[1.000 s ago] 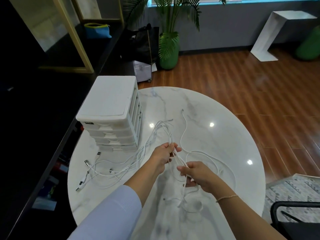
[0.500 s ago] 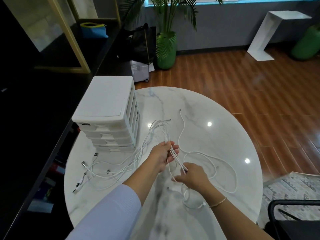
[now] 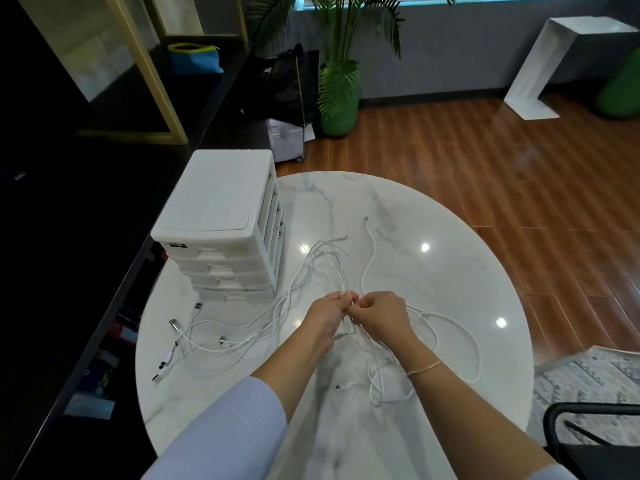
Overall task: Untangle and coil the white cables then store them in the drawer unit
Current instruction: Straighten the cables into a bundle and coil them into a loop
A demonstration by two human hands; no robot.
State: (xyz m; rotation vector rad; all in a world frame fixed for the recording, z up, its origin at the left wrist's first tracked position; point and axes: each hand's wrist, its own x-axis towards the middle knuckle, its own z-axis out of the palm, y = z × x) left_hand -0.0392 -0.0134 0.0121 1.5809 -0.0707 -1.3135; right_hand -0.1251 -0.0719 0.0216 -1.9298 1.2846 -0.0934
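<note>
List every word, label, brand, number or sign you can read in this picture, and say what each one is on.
Nothing here can be read for certain.
Small dark label on the front top edge of the white plastic drawer unit: pale lettering, too small and blurred to read.
Small pale mark on the black bag by the green plant pot: a logo perhaps, not legible.
White cables, white marble round table: no text visible.

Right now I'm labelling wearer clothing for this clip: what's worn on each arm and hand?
The left arm wears a pale lavender ribbed sleeve pushed up the forearm. The right wrist carries a thin gold chain bracelet. The left hand and right hand are ungloved, no rings visible.
</note>
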